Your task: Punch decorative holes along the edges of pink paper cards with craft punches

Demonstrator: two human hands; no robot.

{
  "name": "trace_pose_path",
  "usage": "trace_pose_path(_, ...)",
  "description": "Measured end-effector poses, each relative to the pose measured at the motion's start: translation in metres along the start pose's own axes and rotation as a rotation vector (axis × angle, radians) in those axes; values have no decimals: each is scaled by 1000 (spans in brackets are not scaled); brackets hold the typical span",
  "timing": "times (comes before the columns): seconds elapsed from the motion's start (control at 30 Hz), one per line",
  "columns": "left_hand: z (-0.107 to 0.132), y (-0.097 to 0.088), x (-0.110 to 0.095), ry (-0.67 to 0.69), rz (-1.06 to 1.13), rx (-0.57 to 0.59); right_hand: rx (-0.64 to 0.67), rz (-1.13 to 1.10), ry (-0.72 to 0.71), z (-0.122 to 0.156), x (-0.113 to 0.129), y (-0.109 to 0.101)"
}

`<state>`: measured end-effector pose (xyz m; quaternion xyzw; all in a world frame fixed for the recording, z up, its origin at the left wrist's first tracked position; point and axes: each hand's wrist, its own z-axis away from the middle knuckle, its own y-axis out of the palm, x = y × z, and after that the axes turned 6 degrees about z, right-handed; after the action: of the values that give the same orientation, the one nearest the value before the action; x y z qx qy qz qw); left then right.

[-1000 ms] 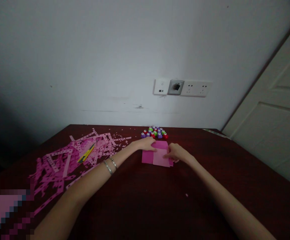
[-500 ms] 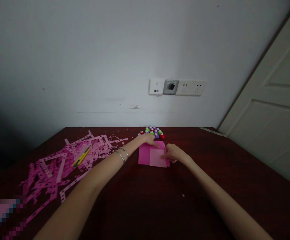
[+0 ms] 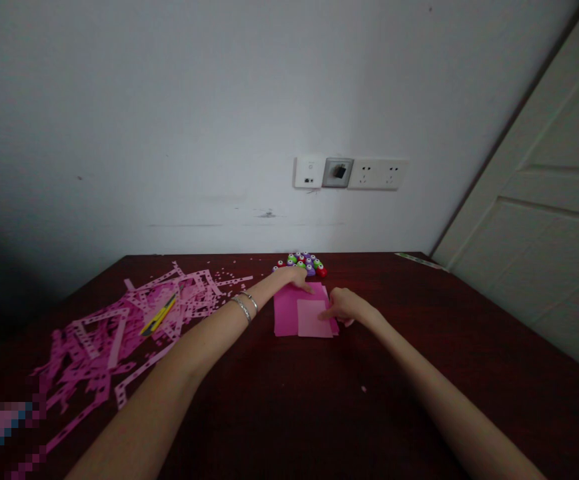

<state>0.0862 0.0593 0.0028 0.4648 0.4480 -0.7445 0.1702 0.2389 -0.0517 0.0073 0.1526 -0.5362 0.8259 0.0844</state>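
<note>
A darker pink paper square (image 3: 286, 319) lies on the dark red-brown table, with a smaller light pink paper square (image 3: 314, 321) over its lower right part. My left hand (image 3: 296, 276), with bracelets on the wrist, rests at the top edge of the darker paper, a digit stretched out onto it. At the right side my right hand (image 3: 345, 307) has its index finger on the light square and its other fingers curled; the thumb is hard to see. Just behind my left hand sit several small red, green and purple pieces (image 3: 310, 263) with white round tops.
Punched pink paper strips and scraps (image 3: 114, 323) are heaped on the left, a yellow utility knife (image 3: 159, 315) on top. A thin ruler-like strip (image 3: 422, 261) lies at the back right. Wall sockets (image 3: 376, 175) are above the table (image 3: 269, 413); a white door (image 3: 544, 227) stands right.
The view has shifted slightly. Both hands stay at nearly the same places on the papers, and the light square keeps its position over the darker one.
</note>
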Motion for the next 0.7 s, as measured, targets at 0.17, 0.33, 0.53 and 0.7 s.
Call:
trace_pose_path(0.17,7,-3,-5,-75,-297,1,-6,1,3,0,-1,2)
trace_pose_path(0.33,24,-2,-7,-47,-415,5,-3,0,0,2,-2,3)
trace_pose_path(0.53,55,-14,1,-24,-394,-88,7,-9,-14,12,-6,3)
trace_pose_path(0.7,90,-28,21,-43,-272,-211,3,-12,-9,19,-12,0)
